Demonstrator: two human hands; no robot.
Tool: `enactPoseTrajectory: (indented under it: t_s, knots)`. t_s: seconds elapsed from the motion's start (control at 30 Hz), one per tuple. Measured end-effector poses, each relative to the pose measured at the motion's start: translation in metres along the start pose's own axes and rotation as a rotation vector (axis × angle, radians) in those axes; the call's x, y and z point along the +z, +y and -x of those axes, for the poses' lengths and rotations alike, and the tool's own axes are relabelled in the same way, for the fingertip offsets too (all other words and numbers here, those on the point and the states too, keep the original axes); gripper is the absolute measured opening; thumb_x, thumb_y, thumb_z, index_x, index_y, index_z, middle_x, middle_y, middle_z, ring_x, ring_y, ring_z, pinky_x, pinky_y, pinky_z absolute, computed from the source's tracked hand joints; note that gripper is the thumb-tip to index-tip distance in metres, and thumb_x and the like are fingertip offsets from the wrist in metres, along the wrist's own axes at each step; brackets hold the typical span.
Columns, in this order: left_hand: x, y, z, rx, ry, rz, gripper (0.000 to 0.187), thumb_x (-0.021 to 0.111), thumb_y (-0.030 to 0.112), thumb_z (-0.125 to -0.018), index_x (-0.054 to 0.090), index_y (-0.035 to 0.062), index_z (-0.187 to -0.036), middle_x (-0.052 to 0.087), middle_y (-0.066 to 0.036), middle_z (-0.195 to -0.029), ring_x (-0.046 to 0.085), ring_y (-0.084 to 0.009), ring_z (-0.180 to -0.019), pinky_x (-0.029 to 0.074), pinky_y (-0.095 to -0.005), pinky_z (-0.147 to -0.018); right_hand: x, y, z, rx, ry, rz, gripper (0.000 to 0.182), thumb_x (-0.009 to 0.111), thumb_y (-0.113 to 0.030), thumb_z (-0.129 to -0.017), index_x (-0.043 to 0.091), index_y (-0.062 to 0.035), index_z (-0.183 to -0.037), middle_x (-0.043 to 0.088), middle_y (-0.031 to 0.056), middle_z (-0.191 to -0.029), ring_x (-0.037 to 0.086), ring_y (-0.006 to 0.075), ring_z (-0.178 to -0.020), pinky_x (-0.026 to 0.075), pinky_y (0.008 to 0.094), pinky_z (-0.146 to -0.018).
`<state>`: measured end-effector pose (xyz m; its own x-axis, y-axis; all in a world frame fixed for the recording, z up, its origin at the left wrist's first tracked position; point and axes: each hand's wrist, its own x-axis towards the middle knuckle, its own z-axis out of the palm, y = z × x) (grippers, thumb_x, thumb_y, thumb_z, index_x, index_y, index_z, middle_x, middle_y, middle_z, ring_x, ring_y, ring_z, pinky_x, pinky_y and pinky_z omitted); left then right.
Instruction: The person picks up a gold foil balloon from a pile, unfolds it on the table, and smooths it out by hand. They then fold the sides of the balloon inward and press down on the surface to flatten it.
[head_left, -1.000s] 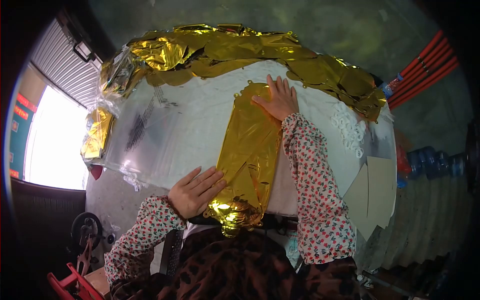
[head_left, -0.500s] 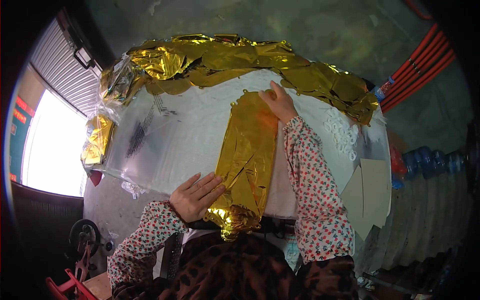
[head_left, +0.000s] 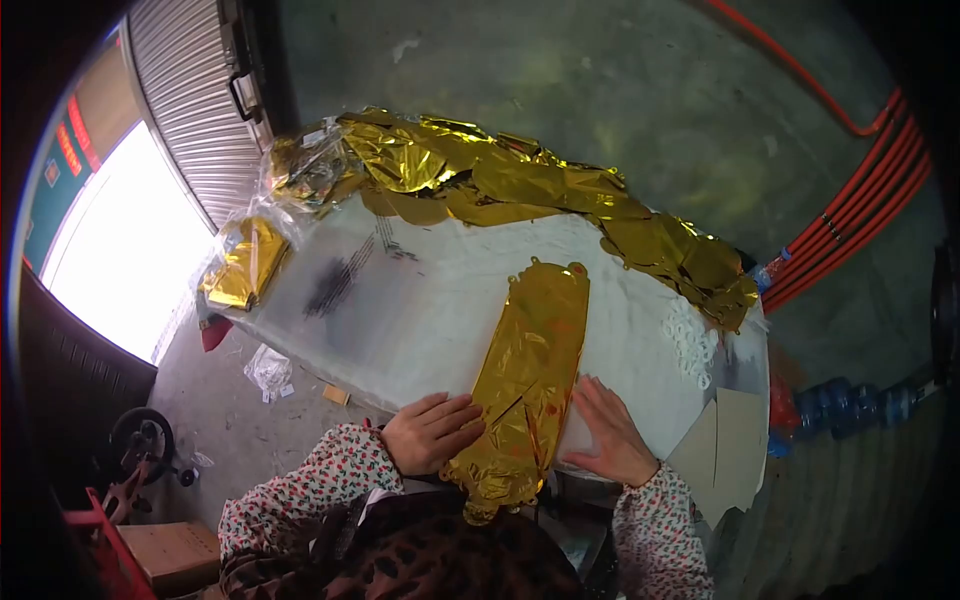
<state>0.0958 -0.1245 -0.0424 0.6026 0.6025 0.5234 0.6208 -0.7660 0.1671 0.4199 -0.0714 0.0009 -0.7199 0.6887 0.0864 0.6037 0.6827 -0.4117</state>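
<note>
A flat, uninflated gold foil balloon (head_left: 535, 350) with small tabs along its edges lies lengthwise on the white-covered table (head_left: 440, 290). Its near end is crumpled and hangs at the table's front edge, against my clothing. My left hand (head_left: 432, 432) rests flat at the balloon's lower left edge, fingers stretched out and fingertips over the foil. On the other side, my right hand (head_left: 608, 437) lies palm down beside the lower right edge, thumb spread from the fingers. Neither hand grasps anything.
Many gold foil sheets (head_left: 520, 180) lie heaped along the far edge. A plastic-wrapped gold pack (head_left: 245, 265) sits at the left corner. White rings (head_left: 690, 340) and grey card sheets (head_left: 735, 440) are on the right. Red pipes (head_left: 850, 210) run beyond the table.
My right hand has come down from the balloon's far end to its lower right edge. My left hand stays at the left edge. The camera view has tilted and shifted.
</note>
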Motion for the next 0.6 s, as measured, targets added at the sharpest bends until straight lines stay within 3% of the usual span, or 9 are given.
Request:
enactPoseTrajectory:
  t_s: [0.3, 0.33, 0.6]
  knots:
    - [-0.002, 0.006, -0.004, 0.040, 0.134, 0.010, 0.033, 0.063, 0.013, -0.076, 0.063, 0.0072, -0.108, 0.063, -0.009, -0.110, 0.060, -0.0252, -0.106, 0.045, -0.0395, -0.091, 0.018, -0.032, -0.032, -0.213, -0.014, 0.216, 0.080, 0.077, -0.028, -0.068, 0.041, -0.0130, -0.137, 0.036, 0.0133, -0.143, 0.033, 0.0315, -0.134, 0.026, 0.0485, -0.109]
    - [-0.004, 0.006, -0.004, 0.042, 0.140, 0.041, 0.033, 0.063, 0.013, -0.075, 0.063, 0.0074, -0.108, 0.062, -0.009, -0.110, 0.059, -0.0255, -0.107, 0.045, -0.0400, -0.091, 0.016, -0.038, -0.033, -0.233, 0.044, 0.141, 0.058, 0.068, -0.018, -0.075, 0.049, -0.0073, -0.128, 0.045, 0.0170, -0.135, 0.039, 0.0349, -0.129, 0.030, 0.0503, -0.106]
    - [-0.013, 0.002, -0.007, 0.115, 0.064, 0.179, 0.035, 0.065, 0.016, -0.078, 0.059, 0.0054, -0.111, 0.062, -0.012, -0.111, 0.060, -0.0269, -0.104, 0.045, -0.0434, -0.092, 0.027, -0.018, -0.036, -0.210, -0.003, 0.160, 0.060, 0.062, -0.023, -0.081, 0.042, -0.0102, -0.136, 0.042, 0.0117, -0.141, 0.039, 0.0275, -0.131, 0.028, 0.0475, -0.108]
